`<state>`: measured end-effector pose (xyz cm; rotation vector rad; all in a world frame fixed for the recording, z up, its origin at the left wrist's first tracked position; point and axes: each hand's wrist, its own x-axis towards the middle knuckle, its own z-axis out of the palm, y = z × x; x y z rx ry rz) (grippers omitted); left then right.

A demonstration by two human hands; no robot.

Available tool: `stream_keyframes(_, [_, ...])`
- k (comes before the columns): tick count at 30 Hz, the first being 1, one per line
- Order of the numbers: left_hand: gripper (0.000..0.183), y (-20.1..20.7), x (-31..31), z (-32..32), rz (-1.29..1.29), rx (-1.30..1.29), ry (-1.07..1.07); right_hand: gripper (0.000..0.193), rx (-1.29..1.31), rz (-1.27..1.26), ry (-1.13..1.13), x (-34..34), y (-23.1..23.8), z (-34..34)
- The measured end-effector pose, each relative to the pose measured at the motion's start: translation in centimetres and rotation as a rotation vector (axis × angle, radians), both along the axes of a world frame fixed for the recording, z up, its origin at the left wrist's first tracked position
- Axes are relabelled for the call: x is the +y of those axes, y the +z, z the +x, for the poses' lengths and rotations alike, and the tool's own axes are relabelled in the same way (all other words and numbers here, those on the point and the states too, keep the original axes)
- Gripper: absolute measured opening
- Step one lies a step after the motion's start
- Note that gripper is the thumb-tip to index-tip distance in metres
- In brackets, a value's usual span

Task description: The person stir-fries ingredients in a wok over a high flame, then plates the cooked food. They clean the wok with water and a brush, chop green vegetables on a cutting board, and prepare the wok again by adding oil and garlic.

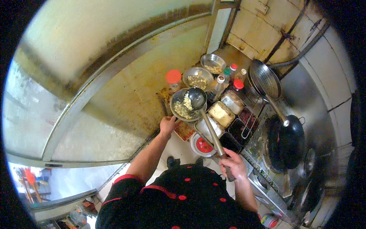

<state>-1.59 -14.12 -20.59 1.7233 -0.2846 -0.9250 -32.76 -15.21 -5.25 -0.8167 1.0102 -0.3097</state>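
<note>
My left hand [167, 126] grips the near left edge of a metal bowl [173, 103]. Chopped pale bits that look like minced garlic [182, 110] lie in it. Wrapped around the handle of a long ladle [211, 131], my right hand [233, 166] keeps the ladle's dark round head over the bowl's right side. More pale bits show at the left edge of the ladle head, partly inside it. Whether the head touches the bowl cannot be made out.
Behind stand two more metal bowls [206, 72] with pale pieces, a red-lidded jar [173, 77] and several bottles [220, 80]. Seasoning tubs [222, 114] sit to the right. Farther right are a perforated strainer [265, 78] and a black wok [284, 143]. A glass partition [114, 95] rises at left.
</note>
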Motion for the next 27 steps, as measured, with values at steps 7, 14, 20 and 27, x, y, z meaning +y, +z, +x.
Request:
stream_keyframes(7, [0.032,4.6,4.0,-8.9,-0.098,0.472,-0.497,0.058,0.187,-0.442,0.150,2.1,-2.2,0.6])
stream_keyframes(14, [0.036,7.7,3.7,-12.1,-0.135,0.557,-0.677,0.057,0.123,-0.298,0.113,1.9,-0.7,1.1])
stream_keyframes(20, [0.023,12.1,4.4,-13.3,-0.250,0.625,-0.551,0.044,-0.388,0.057,0.083,3.6,0.6,2.4])
stream_keyframes(27, [0.033,19.8,10.4,-7.0,-0.053,0.612,-0.310,0.045,1.032,-1.057,0.382,-2.5,-7.0,2.3])
